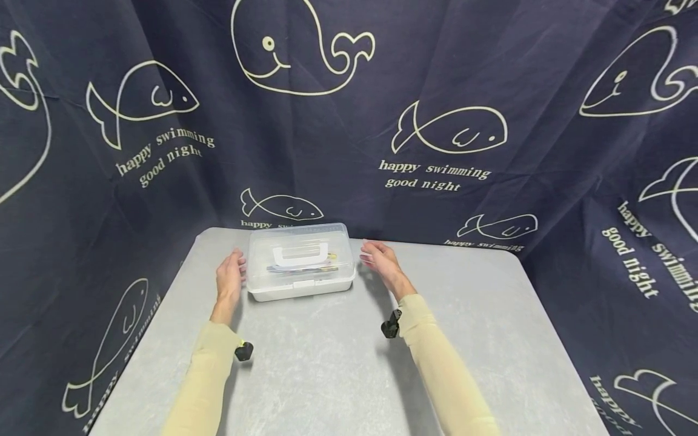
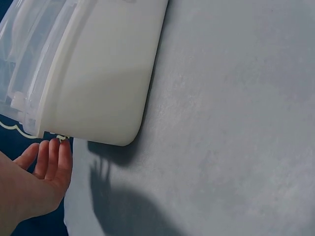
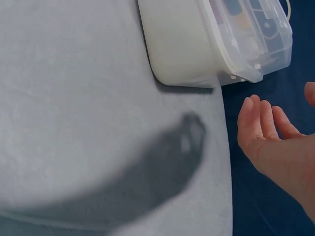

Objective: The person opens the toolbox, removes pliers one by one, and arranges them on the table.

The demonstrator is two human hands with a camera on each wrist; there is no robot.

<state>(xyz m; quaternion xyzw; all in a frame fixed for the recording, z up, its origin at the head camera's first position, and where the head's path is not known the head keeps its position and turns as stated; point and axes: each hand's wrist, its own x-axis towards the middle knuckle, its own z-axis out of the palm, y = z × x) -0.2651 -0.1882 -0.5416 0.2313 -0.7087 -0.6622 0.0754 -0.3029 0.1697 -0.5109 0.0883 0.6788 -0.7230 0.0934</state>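
Observation:
A lidded plastic storage box (image 1: 302,287) with a white base, a clear lid and a white carry handle (image 1: 301,257) rests near the table's back edge. Through the lid some thin, long items show, their kind blurred. At the box's left end is my left hand (image 1: 229,278), its fingertips right at the rim in the left wrist view, fingers loosely extended. My right hand (image 1: 383,263) is off the box's right end, with a gap between fingers and box in the right wrist view. That hand's fingers are relaxed and hold nothing. The front latch (image 1: 303,284) lies flat against the box.
The grey table (image 1: 327,363) reaches toward me, with its back edge just behind the box. Dark blue curtains (image 1: 349,139) printed with fish and whales hang around the back and both sides. A small black camera sits at each wrist.

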